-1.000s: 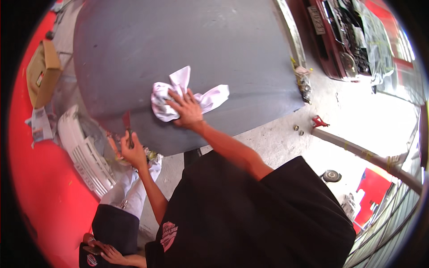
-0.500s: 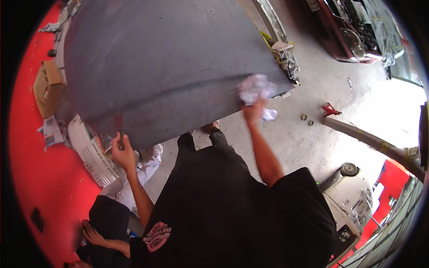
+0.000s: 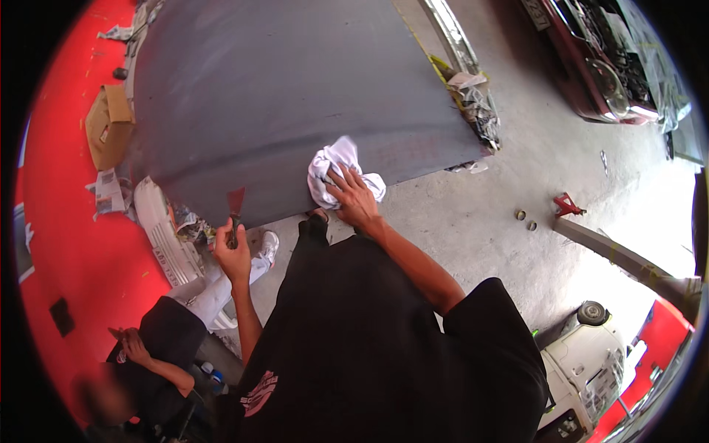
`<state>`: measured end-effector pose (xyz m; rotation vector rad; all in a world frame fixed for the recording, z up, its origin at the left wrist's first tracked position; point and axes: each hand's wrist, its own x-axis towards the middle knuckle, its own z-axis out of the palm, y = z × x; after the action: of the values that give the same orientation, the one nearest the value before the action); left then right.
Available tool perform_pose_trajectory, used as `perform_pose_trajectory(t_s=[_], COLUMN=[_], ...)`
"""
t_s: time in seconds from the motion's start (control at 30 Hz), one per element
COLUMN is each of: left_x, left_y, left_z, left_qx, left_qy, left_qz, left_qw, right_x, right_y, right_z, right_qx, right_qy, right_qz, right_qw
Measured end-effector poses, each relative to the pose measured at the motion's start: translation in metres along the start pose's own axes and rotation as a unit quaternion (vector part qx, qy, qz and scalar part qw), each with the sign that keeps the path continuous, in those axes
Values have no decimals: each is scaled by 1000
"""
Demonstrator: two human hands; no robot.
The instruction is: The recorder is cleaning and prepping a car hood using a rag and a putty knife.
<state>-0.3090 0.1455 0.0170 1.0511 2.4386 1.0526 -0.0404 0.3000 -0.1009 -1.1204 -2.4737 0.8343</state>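
Observation:
My right hand presses a crumpled white cloth onto the near edge of a large matte dark grey car panel. Part of the cloth hangs to the right of the fingers, over that edge. In my left hand is a putty knife with a reddish blade and a dark handle. Its blade points up and away from me, just above the panel's near left corner. My fingers are wrapped round the handle and hide part of it.
A person in dark top and light trousers sits low at the left, beside a white bumper. A cardboard box lies on the red floor. Crumpled masking paper, a red jack stand and a dark red car are at the right.
My right hand and the cloth have moved left and nearer along the panel's edge. My left hand has the putty knife more upright in view. The whole view has shifted slightly.

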Motion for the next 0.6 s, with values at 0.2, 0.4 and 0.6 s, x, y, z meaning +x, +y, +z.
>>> perform_pose_trajectory(t_s=[0.2,0.4,0.6], left_x=[-12,-43,-43], left_y=[2,9,32], left_z=[-11,-10,-15], left_qx=[33,20,-9], left_qy=[-7,19,-33], left_qz=[9,-7,-66], left_qw=[999,1000,997], right_x=[8,91,171], right_y=[114,86,-36], right_z=[-62,-20,43], right_qx=[-17,-27,-7], right_qy=[230,216,140], right_qz=[404,295,13], right_qw=[885,930,990])
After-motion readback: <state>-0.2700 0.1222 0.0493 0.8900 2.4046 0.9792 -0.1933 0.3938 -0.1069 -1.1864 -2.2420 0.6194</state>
